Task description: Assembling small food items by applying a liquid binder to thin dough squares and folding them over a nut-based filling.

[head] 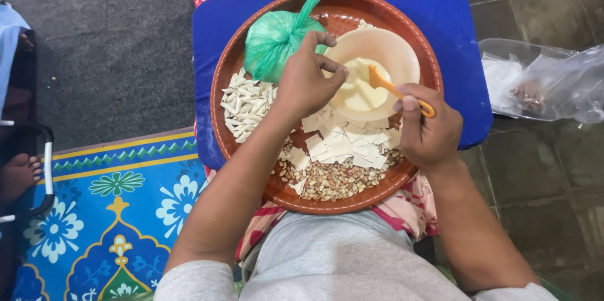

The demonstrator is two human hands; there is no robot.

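A small cream square (pixel 335 68) — pinched between left hand (pixel 306 81) fingertips — hangs over the paste bowl (pixel 377 55); right hand (pixel 428 128) fingers clasp an orange spoon (pixel 393 90). Folded pieces (pixel 245 103) are heaped on the tray (pixel 220 87); many flat squares (pixel 343 144) remain.

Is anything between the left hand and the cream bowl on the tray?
Nothing visible. The left hand already pinches the rim of the cream bowl, beside the green bag. The right hand holds the orange spoon, which dips into the bowl.
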